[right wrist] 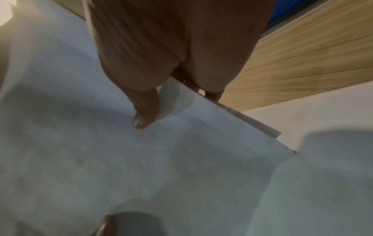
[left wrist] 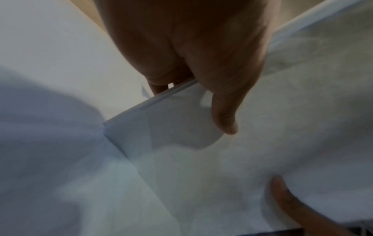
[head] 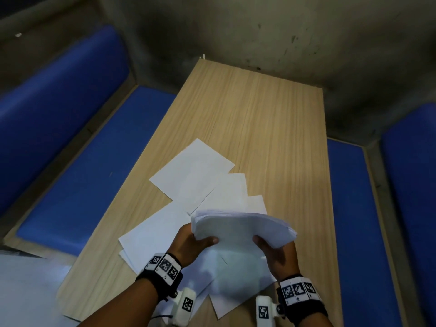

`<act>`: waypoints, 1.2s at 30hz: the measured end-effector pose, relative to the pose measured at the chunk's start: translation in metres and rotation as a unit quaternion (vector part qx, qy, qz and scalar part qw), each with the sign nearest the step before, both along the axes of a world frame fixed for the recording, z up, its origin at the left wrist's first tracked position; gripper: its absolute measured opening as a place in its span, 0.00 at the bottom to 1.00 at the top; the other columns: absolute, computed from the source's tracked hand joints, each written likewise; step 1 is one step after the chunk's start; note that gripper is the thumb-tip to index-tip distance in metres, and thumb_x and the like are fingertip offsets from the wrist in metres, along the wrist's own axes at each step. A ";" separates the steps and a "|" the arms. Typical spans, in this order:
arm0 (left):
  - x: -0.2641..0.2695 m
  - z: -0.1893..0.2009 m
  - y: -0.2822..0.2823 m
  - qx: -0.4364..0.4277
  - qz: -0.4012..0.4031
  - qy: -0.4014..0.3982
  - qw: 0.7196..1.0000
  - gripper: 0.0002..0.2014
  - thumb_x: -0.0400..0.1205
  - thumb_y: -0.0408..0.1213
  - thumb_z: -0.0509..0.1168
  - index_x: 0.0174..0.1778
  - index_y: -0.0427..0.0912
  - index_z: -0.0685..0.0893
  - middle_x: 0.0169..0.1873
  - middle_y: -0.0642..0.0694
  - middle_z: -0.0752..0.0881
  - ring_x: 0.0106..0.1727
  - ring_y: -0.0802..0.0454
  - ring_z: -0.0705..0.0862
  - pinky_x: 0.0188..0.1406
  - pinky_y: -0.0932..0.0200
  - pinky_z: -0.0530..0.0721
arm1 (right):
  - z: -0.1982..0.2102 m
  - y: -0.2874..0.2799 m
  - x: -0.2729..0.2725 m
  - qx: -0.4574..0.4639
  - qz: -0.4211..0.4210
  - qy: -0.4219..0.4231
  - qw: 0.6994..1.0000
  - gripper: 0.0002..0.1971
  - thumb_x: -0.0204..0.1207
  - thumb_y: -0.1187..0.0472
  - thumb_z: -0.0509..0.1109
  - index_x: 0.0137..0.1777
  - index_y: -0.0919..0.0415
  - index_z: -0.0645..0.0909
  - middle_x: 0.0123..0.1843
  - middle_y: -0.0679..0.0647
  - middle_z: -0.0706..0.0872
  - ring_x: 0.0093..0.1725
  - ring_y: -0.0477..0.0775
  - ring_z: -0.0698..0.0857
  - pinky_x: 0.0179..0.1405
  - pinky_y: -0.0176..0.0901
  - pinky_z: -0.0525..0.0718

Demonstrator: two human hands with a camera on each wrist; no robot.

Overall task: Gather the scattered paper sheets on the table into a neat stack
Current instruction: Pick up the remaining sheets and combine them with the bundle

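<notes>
Both hands hold a thick bundle of white sheets [head: 238, 234] above the near part of the wooden table [head: 271, 119]. My left hand [head: 191, 241] grips the bundle's left edge, thumb on top and fingers underneath. My right hand [head: 274, 252] grips the right edge the same way. The left wrist view shows the thumb [left wrist: 224, 115] pressed on the bundle [left wrist: 181, 127]; in the right wrist view the thumb [right wrist: 144, 115] lies on the top sheet [right wrist: 141, 159]. Loose sheets [head: 195, 171] lie spread on the table beyond and to the left [head: 151, 234] of the bundle.
Blue padded benches flank the table on the left [head: 77, 185] and on the right [head: 354, 220]. A stained grey wall [head: 259, 31] stands behind the table's far end. More white sheets [head: 226, 300] lie under my wrists near the front edge.
</notes>
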State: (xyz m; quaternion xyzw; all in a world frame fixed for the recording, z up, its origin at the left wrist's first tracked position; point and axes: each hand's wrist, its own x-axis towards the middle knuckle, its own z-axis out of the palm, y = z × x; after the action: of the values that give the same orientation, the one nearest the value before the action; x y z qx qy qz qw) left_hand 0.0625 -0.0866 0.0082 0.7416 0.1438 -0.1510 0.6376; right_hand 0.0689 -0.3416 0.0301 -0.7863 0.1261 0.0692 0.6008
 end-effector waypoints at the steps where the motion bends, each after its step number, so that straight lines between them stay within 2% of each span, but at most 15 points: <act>1: 0.001 0.002 -0.002 0.014 0.006 0.001 1.000 0.18 0.67 0.49 0.82 0.50 0.52 0.87 0.39 0.56 0.92 0.43 0.55 0.89 0.42 0.63 0.87 | 0.002 0.004 0.003 -0.005 -0.001 0.000 1.000 0.16 0.69 0.65 0.80 0.56 0.65 0.84 0.51 0.56 0.90 0.43 0.35 0.88 0.53 0.50 0.90; 5: 0.010 0.023 0.007 0.039 0.087 -0.007 0.995 0.09 0.74 0.43 0.79 0.41 0.46 0.86 0.35 0.55 0.88 0.31 0.64 0.87 0.26 0.77 0.77 | 0.023 0.025 0.018 0.022 0.015 -0.035 0.999 0.18 0.68 0.66 0.81 0.57 0.54 0.84 0.50 0.46 0.90 0.46 0.34 0.88 0.43 0.27 0.85; 8: 0.015 0.037 0.035 0.041 0.144 -0.023 0.988 0.07 0.74 0.38 0.79 0.37 0.48 0.86 0.28 0.60 0.89 0.29 0.66 0.87 0.29 0.73 0.79 | 0.038 0.047 0.033 0.053 0.058 -0.027 0.997 0.18 0.66 0.63 0.82 0.55 0.55 0.83 0.46 0.49 0.91 0.42 0.41 0.90 0.35 0.35 0.87; 10: 0.013 0.040 0.065 0.037 0.195 -0.035 0.979 0.06 0.72 0.34 0.80 0.38 0.43 0.89 0.26 0.58 0.91 0.28 0.66 0.88 0.33 0.67 0.84 | 0.033 0.061 0.043 0.023 0.097 -0.027 0.995 0.21 0.65 0.64 0.82 0.55 0.52 0.81 0.47 0.50 0.88 0.45 0.45 0.88 0.39 0.39 0.89; 13: 0.004 0.035 0.117 0.084 0.257 -0.057 0.961 0.17 0.68 0.39 0.82 0.47 0.33 0.90 0.38 0.43 0.92 0.40 0.48 0.90 0.37 0.61 0.86 | -0.001 0.083 0.047 -0.053 0.162 0.045 0.984 0.27 0.61 0.59 0.84 0.59 0.50 0.77 0.49 0.54 0.83 0.45 0.48 0.83 0.38 0.34 0.84; 15: -0.009 0.028 0.149 0.078 0.296 -0.054 0.950 0.17 0.70 0.35 0.81 0.51 0.32 0.88 0.38 0.47 0.91 0.48 0.44 0.90 0.40 0.63 0.87 | -0.029 0.099 0.041 -0.105 0.198 0.126 0.966 0.30 0.61 0.50 0.83 0.62 0.49 0.75 0.53 0.51 0.82 0.50 0.49 0.85 0.45 0.37 0.82; 17: -0.025 0.022 0.172 0.086 0.325 -0.037 0.941 0.16 0.72 0.36 0.80 0.52 0.32 0.88 0.39 0.52 0.92 0.51 0.43 0.90 0.53 0.53 0.86 | -0.052 0.115 0.031 -0.191 0.228 0.171 0.939 0.34 0.61 0.44 0.81 0.66 0.52 0.74 0.59 0.49 0.79 0.59 0.52 0.83 0.55 0.43 0.82; 20: -0.049 0.014 0.193 0.102 0.350 -0.018 0.931 0.23 0.74 0.41 0.79 0.58 0.28 0.86 0.51 0.38 0.91 0.54 0.43 0.89 0.59 0.49 0.82 | -0.073 0.135 0.018 -0.355 0.285 0.153 0.877 0.38 0.59 0.36 0.77 0.65 0.54 0.73 0.62 0.52 0.77 0.64 0.56 0.77 0.58 0.52 0.82; 23: -0.066 0.011 0.197 0.084 0.366 0.000 0.927 0.24 0.74 0.41 0.79 0.61 0.30 0.85 0.54 0.37 0.90 0.54 0.41 0.88 0.60 0.44 0.83 | -0.083 0.148 0.013 -0.385 0.273 0.157 0.867 0.34 0.62 0.48 0.79 0.66 0.55 0.71 0.62 0.53 0.79 0.63 0.58 0.78 0.58 0.54 0.82; 25: -0.074 0.007 0.198 0.096 0.363 0.013 0.927 0.23 0.74 0.42 0.79 0.56 0.28 0.85 0.50 0.34 0.90 0.49 0.41 0.88 0.52 0.47 0.84 | -0.084 0.151 0.014 -0.361 0.259 0.176 0.879 0.27 0.66 0.58 0.77 0.64 0.57 0.71 0.57 0.55 0.83 0.59 0.60 0.83 0.56 0.52 0.84; 27: -0.080 0.002 0.196 0.108 0.359 0.021 0.927 0.24 0.73 0.44 0.79 0.50 0.24 0.86 0.46 0.29 0.90 0.45 0.37 0.89 0.44 0.50 0.82 | -0.083 0.147 0.018 -0.348 0.287 0.173 0.876 0.09 0.69 0.65 0.71 0.46 0.56 0.75 0.45 0.52 0.83 0.51 0.60 0.86 0.53 0.50 0.86; 28: -0.082 0.002 0.195 0.109 0.359 0.023 0.927 0.22 0.74 0.43 0.79 0.49 0.24 0.86 0.45 0.29 0.91 0.46 0.35 0.89 0.44 0.50 0.82 | -0.080 0.143 0.021 -0.349 0.318 0.174 0.864 0.08 0.69 0.68 0.70 0.38 0.55 0.76 0.42 0.52 0.83 0.49 0.59 0.86 0.53 0.49 0.87; 32: -0.082 0.003 0.188 0.087 0.363 0.036 0.927 0.17 0.76 0.38 0.77 0.54 0.31 0.86 0.42 0.43 0.89 0.51 0.39 0.88 0.53 0.50 0.80 | -0.066 0.120 0.040 -0.351 0.409 0.180 0.823 0.12 0.68 0.69 0.76 0.52 0.61 0.88 0.57 0.56 0.88 0.58 0.57 0.86 0.50 0.36 0.79; 34: -0.082 0.000 0.189 0.083 0.365 0.039 0.927 0.18 0.76 0.39 0.78 0.56 0.31 0.86 0.46 0.40 0.90 0.53 0.39 0.88 0.56 0.49 0.81 | -0.060 0.108 0.049 -0.345 0.416 0.186 0.821 0.10 0.66 0.66 0.79 0.48 0.60 0.89 0.51 0.54 0.88 0.54 0.56 0.87 0.48 0.38 0.79; 36: -0.081 0.000 0.191 0.082 0.368 0.038 0.925 0.21 0.75 0.40 0.78 0.57 0.29 0.86 0.48 0.37 0.90 0.52 0.39 0.88 0.57 0.48 0.81 | -0.056 0.097 0.059 -0.314 0.390 0.184 0.846 0.07 0.65 0.64 0.80 0.35 0.54 0.85 0.36 0.48 0.83 0.45 0.55 0.85 0.43 0.39 0.80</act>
State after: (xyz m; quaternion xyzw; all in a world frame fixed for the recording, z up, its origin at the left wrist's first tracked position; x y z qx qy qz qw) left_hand -0.0187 0.1048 0.0083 0.6798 0.4428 0.0781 0.5793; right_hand 0.1279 -0.2442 -0.0262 -0.8903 -0.0677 0.3975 0.2117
